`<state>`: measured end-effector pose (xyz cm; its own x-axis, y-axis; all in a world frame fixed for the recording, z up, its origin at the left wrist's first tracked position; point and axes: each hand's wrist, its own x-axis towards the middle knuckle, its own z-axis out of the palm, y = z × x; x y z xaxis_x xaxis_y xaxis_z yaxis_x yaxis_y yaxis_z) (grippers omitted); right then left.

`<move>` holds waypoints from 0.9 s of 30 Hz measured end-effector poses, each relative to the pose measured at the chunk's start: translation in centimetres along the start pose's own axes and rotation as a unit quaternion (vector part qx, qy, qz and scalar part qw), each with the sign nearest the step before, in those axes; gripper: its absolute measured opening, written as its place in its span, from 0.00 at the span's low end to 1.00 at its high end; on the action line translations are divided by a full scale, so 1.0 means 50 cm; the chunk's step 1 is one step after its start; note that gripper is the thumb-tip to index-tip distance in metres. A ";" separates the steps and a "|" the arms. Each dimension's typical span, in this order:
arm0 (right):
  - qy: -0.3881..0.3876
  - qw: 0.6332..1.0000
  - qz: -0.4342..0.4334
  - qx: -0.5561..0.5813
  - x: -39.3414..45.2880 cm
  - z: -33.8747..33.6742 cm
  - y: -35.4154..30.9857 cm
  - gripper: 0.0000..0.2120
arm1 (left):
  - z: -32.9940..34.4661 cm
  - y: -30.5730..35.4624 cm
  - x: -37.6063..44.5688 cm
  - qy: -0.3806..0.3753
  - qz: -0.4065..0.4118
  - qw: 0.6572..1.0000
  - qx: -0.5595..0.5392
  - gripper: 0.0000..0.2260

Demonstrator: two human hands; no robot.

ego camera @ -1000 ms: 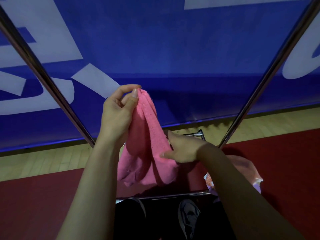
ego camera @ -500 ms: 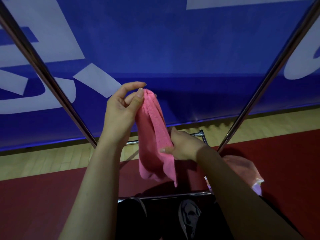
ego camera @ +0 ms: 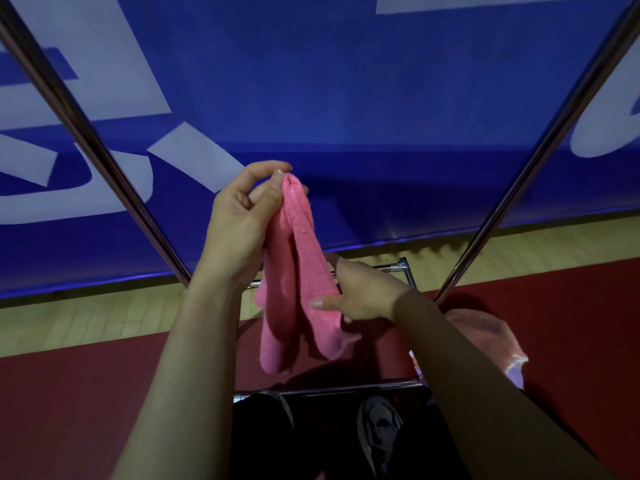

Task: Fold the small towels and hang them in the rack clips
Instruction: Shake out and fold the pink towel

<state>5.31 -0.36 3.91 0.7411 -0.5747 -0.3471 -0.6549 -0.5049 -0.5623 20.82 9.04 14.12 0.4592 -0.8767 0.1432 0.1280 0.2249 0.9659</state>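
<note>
The left hand [ego camera: 239, 230] is raised in the middle of the view, thumb and curled fingers pinching the top of a pink towel [ego camera: 298, 271]; the towel hangs straight down from that pinch in long gathered folds, its upper end bunched against the thumb tip and its two lower lobes dangling free below both hands; the right hand [ego camera: 363, 296] sits lower and to the right, thumb pressed across the near face of the towel's right edge with the fingers curled behind it, so it grasps the cloth about two-thirds of the way down; the towel is thus held in the air between the two grips, above the red floor mat [ego camera: 86, 393] and in front of the blue banner [ego camera: 346, 98]; two slanting metal rack poles [ego camera: 83, 133] frame the hands on either side, and a low chrome bar [ego camera: 346, 388] of the rack crosses beneath the towel's hanging end; another pinkish cloth [ego camera: 485, 334] lies on the mat beyond the right forearm, well apart from the held towel; dark shoes [ego camera: 379, 431] show at the bottom edge.
</note>
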 end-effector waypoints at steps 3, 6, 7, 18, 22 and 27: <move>-0.033 0.999 -0.003 -0.014 0.001 0.003 -0.004 0.47 | 0.001 0.004 -0.006 -0.032 -0.014 0.999 0.005 0.05; -0.052 0.998 -0.016 -0.013 -0.010 -0.001 -0.017 0.35 | 0.001 0.006 -0.008 -0.045 -0.017 0.999 0.008 0.05; -0.055 0.998 -0.022 -0.011 -0.010 0.000 -0.018 0.31 | 0.001 0.006 -0.009 -0.045 -0.016 0.999 0.009 0.05; -0.049 0.995 0.025 0.084 -0.022 -0.004 -0.025 0.26 | 0.005 0.007 -0.008 -0.035 -0.018 0.999 0.008 0.06; -0.054 0.982 0.036 0.177 -0.017 0.008 -0.045 0.32 | 0.010 0.005 -0.007 -0.012 0.009 1.000 0.017 0.04; -0.007 0.996 0.024 0.089 -0.027 0.036 -0.075 0.44 | 0.012 0.002 -0.002 0.037 0.032 0.999 0.023 0.05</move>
<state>7.02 3.48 5.11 0.7121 -0.5859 -0.3869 -0.6541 -0.3534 -0.6688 20.27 8.90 14.31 0.5298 -0.8265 0.1904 0.0563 0.2583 0.9644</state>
